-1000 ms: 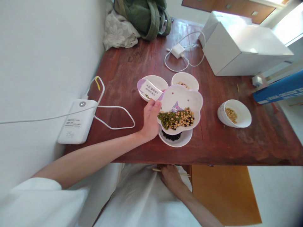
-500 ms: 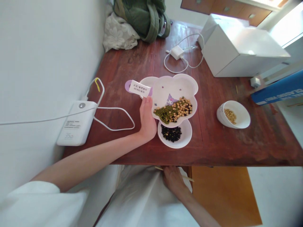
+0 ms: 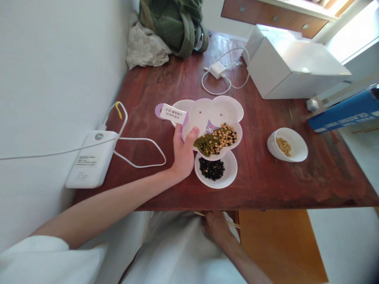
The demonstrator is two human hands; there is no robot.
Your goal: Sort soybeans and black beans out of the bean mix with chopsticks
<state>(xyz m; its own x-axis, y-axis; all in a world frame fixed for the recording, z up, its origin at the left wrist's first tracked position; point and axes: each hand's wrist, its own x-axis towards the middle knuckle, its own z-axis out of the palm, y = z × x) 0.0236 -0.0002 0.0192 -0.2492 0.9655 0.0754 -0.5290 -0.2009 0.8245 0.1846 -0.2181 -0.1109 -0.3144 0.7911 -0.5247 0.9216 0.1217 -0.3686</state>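
Observation:
My left hand [image 3: 182, 157] grips the near left edge of a cloud-shaped plate [image 3: 204, 122], its thumb lying over the rim. Mung beans [image 3: 205, 145], yellow soybeans [image 3: 226, 135] and a few dark beans lie along the plate's near side. A labelled purple handle [image 3: 159, 111] sticks out to the left. Just below the plate, and partly covered by it, is a white bowl [image 3: 232, 173] of black beans [image 3: 211, 169]. Down in my lap, under the table edge, my right hand [image 3: 215, 225] is closed around thin wooden chopsticks [image 3: 235, 224]; its fingers are partly hidden.
To the right stands a white bowl [image 3: 299, 149] with some soybeans inside. A white power bank [image 3: 91, 159] with cables is at left. Farther back are a charger [image 3: 217, 70], a white box [image 3: 308, 75], a green backpack [image 3: 170, 25] and a blue box [image 3: 345, 110].
My left thumb has come up over the plate's rim, where before it was along the outer edge. The whole view has shifted slightly; my right hand stays in my lap.

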